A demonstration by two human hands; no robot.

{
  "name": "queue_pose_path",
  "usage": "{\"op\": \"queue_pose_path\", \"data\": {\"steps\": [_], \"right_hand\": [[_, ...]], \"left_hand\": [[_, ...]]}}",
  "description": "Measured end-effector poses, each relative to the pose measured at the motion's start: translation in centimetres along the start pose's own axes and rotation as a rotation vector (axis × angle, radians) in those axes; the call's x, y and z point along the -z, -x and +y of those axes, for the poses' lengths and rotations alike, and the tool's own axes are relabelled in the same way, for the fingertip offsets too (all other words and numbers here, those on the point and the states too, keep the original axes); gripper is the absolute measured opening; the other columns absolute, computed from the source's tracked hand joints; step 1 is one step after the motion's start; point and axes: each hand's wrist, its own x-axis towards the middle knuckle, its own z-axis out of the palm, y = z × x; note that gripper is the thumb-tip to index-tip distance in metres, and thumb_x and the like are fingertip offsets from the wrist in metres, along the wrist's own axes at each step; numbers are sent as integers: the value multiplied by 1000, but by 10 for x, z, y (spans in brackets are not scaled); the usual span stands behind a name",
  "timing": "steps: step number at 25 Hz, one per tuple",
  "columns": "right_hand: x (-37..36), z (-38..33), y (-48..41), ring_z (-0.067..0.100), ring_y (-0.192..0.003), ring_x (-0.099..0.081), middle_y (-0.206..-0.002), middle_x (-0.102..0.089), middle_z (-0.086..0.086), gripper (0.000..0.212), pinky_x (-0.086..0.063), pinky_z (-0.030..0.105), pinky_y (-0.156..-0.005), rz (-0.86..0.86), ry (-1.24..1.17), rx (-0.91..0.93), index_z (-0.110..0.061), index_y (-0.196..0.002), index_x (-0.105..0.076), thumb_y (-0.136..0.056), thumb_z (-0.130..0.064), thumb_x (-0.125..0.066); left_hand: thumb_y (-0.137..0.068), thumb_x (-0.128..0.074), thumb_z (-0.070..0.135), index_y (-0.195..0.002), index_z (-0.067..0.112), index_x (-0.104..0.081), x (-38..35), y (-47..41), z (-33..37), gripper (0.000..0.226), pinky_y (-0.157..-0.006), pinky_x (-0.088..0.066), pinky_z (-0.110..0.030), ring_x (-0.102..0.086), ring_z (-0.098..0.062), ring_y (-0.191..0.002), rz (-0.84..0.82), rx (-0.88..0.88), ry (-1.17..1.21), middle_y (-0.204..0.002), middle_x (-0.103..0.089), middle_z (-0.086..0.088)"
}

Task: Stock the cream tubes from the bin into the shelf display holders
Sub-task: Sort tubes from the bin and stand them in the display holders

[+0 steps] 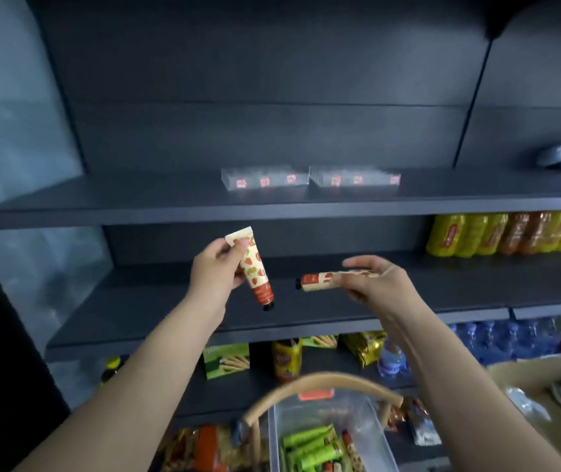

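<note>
Below the clear display holders (265, 178) on the shelf, I see the clear bin (357, 408) holding green tubes (309, 447). Between holders and bin, my left hand (216, 267) grips a strawberry-print cream tube (255, 267), cap down, fingers curled round it. My right hand (371, 277) pinches a second tube (320, 281) level, cap leftward. The holders' red labels are too blurred to read.

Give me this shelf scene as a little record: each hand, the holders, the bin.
left hand: grips a cream-coloured strawberry-print tube, black cap pointing down
right hand: holds a second strawberry-print tube, lying sideways
holders: two clear plastic display holders side by side on the upper dark shelf
bin: clear plastic bin below, green tubes inside
</note>
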Motion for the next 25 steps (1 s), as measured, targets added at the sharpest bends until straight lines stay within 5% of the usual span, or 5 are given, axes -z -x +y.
{"op": "queue_pose_path", "data": {"steps": [5, 12, 17, 25], "right_hand": [[31, -44, -45, 21, -79, -60, -94, -61, 10, 51, -49, 29, -68, -66, -228, 58, -19, -114, -52, -75, 8, -69], [90, -84, -132, 17, -81, -63, -92, -68, 4, 20, -50, 30, -82, -182, -284, 151, -10, -91, -62, -85, 9, -56], [124, -87, -196, 17, -81, -65, -88, -68, 3, 17, -52, 28, -76, -133, -286, 206, -12, -89, -63, -87, 3, -58], [144, -87, -271, 7, -66, -68, -79, -72, 0, 11, -54, 14, -61, -16, -208, 294, -11, -89, -64, -84, -1, -64]], "left_hand": [[-91, -57, 20, -86, 23, -60, -44, -14, 47, 6, -54, -52, -15, -62, -9, -80, -13, -114, -7, -88, -63, 3], [-91, -58, 20, -91, 14, -63, -142, -65, 67, 8, -58, -54, -18, -66, -8, -75, 68, -193, -32, -76, -68, 6], [-91, -58, 23, -98, 10, -61, -201, -111, 73, 15, -69, -56, -24, -63, -10, -79, 99, -255, -156, -87, -65, 0], [-87, -62, 16, -83, 9, -63, -273, -181, 66, 8, -61, -56, -19, -64, -7, -69, -90, -371, -212, -79, -66, 0]]}}
